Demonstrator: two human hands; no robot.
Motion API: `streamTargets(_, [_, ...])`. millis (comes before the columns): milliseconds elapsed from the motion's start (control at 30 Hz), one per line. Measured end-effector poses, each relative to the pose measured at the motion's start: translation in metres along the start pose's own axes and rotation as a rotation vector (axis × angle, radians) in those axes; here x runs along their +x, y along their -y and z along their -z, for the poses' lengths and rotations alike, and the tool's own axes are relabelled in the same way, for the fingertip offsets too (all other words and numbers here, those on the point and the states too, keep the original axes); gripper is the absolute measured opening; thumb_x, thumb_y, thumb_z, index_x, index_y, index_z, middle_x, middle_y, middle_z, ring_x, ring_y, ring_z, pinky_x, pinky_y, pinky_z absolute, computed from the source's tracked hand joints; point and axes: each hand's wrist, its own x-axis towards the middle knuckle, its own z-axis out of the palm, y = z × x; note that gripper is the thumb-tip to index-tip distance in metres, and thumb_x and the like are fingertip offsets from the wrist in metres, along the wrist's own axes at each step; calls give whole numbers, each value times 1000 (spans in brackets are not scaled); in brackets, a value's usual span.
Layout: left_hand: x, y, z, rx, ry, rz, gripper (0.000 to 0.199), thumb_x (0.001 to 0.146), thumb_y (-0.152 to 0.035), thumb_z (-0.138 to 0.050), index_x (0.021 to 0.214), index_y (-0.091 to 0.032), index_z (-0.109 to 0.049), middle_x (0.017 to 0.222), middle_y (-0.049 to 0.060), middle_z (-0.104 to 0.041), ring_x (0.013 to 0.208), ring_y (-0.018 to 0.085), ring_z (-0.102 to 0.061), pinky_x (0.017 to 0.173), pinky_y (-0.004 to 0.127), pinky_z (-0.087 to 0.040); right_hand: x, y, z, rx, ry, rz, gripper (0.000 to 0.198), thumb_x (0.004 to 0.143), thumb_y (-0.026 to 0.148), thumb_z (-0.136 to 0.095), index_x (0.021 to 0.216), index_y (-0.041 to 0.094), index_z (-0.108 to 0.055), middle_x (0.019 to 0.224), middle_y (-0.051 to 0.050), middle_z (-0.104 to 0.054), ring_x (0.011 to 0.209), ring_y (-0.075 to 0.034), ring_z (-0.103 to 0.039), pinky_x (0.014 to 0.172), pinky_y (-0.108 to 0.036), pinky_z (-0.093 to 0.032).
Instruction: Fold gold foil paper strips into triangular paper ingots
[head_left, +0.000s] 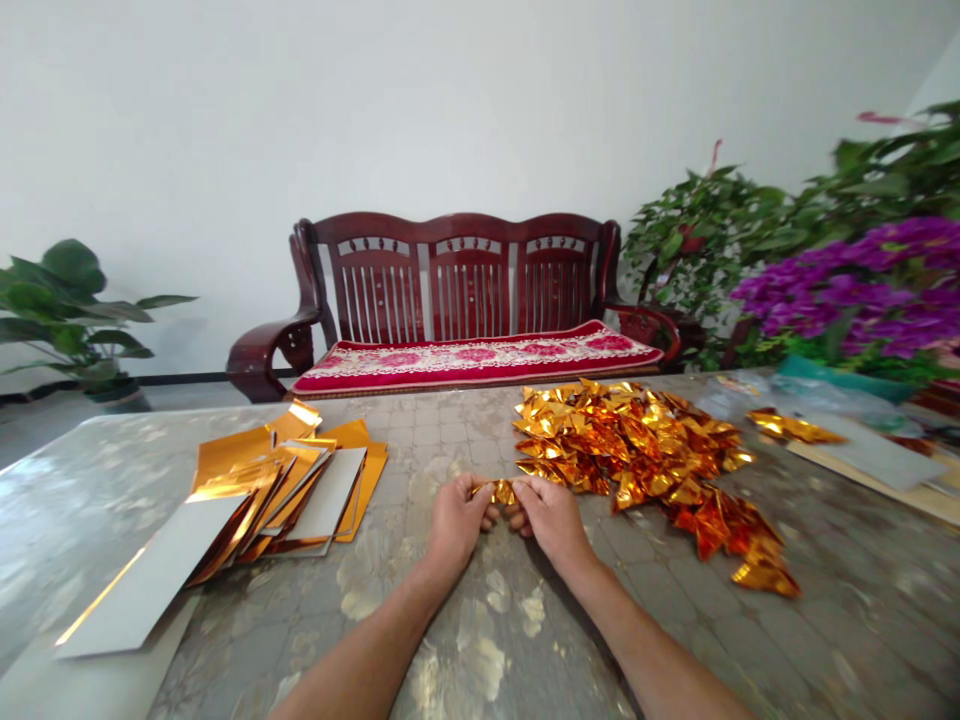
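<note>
Between my two hands, a small folded piece of gold foil paper (pixel 504 491) is held just over the table. My left hand (pixel 456 515) pinches its left end between thumb and fingers. At its right end, my right hand (pixel 551 518) grips it the same way. Just beyond and to the right lies a heap of shiny folded gold foil pieces (pixel 630 440), trailing toward the front right. On the left is a loose stack of flat gold foil sheets (pixel 281 480), some with their pale side up.
The table (pixel 480 650) has a patterned grey cover. On its right are clear plastic (pixel 739 392), pale flat sheets (pixel 874 450) and purple flowers (pixel 862 290). Behind it stands a dark wooden bench (pixel 465 280) with a red cushion (pixel 480 360). A leafy plant (pixel 71 310) is at left.
</note>
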Motion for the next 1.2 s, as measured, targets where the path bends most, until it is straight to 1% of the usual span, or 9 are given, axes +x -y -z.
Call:
streamTargets(300, [-4, 4, -6, 13, -54, -48, 19, 77, -34, -63, 78, -15, -62, 49, -3, -62, 41, 10, -55, 43, 17, -42, -4, -3, -7, 10, -23, 27, 37, 85, 48, -48, 92, 18, -69, 58, 0, -65, 47, -17, -62, 41, -24, -48])
streamTargets(433, [-5, 5, -8, -6, -27, -56, 21, 76, -36, -63, 79, -15, -61, 50, -2, -62, 41, 9, -55, 42, 17, -41, -5, -3, -7, -49, -37, 66, 33, 86, 47, -49, 88, 19, -68, 59, -1, -66, 48, -17, -62, 45, -25, -49])
streamTargets(633, [-8, 2, -11, -73, 20, -51, 25, 74, -40, -64, 77, -16, -57, 52, -1, -64, 41, 10, -56, 40, 16, -40, -5, -1, -7, -167, -104, 159, 30, 87, 42, -46, 84, 20, -65, 64, -2, -68, 52, -17, -62, 54, -27, -48])
streamTargets(700, [-9, 2, -12, -73, 28, -61, 26, 75, -42, -64, 76, -16, -56, 52, -1, -64, 41, 10, -57, 40, 17, -40, -6, 0, -8, -190, -112, 173, 30, 88, 42, -46, 85, 19, -65, 69, -3, -69, 56, -18, -63, 57, -28, -48])
streamTargets(867, [-13, 4, -14, -56, 0, -86, 29, 75, -44, -65, 74, -17, -55, 51, -3, -61, 40, 9, -53, 41, 18, -41, -10, 2, -9, -305, -147, 252, 28, 88, 39, -45, 84, 20, -65, 79, -6, -72, 75, -21, -67, 70, -29, -47])
streamTargets(1000, [-17, 2, -14, -17, -39, -112, 27, 77, -43, -63, 75, -17, -55, 52, -3, -60, 41, 9, -53, 41, 18, -40, -13, 4, -10, -399, -144, 267, 28, 91, 38, -41, 84, 21, -63, 77, -5, -71, 75, -20, -65, 69, -29, -44])
streamTargets(1200, [-24, -4, -13, 32, -62, -157, 27, 80, -43, -61, 74, -17, -57, 54, -2, -60, 45, 11, -55, 43, 20, -44, -15, 4, -14, -518, -173, 283, 25, 92, 34, -40, 84, 22, -62, 78, -6, -71, 73, -20, -63, 64, -28, -39])
